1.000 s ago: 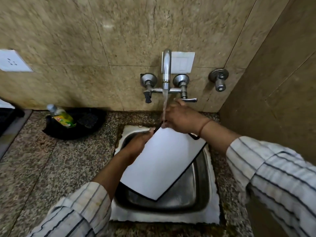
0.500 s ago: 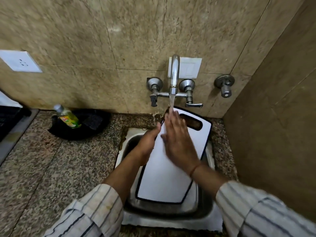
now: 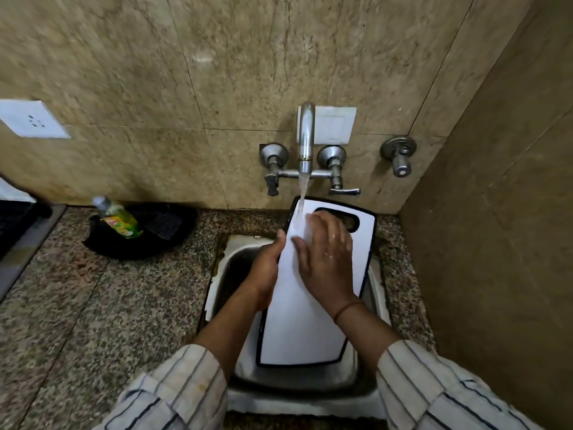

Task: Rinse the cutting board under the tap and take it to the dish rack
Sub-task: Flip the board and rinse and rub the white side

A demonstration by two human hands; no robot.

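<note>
A white cutting board point(image 3: 297, 330) with a dark rim and a handle slot leans lengthwise in the steel sink point(image 3: 297, 383), handle end up near the wall. Water runs from the tap point(image 3: 306, 141) onto the board's top left corner. My left hand point(image 3: 266, 268) grips the board's left edge. Flat on the board's face just below the handle slot lies my right hand point(image 3: 325, 259), fingers spread and wet. The dish rack is not in view.
A green dish-soap bottle point(image 3: 119, 220) lies in a black tray point(image 3: 139, 231) on the granite counter left of the sink. A side wall stands close on the right. A separate valve point(image 3: 400, 156) sits on the back wall. A dark object is at the far left edge.
The board turned from a diagonal tilt to lengthwise with its handle end under the stream. My right hand moved from the board's top edge onto its face and slid slightly right.
</note>
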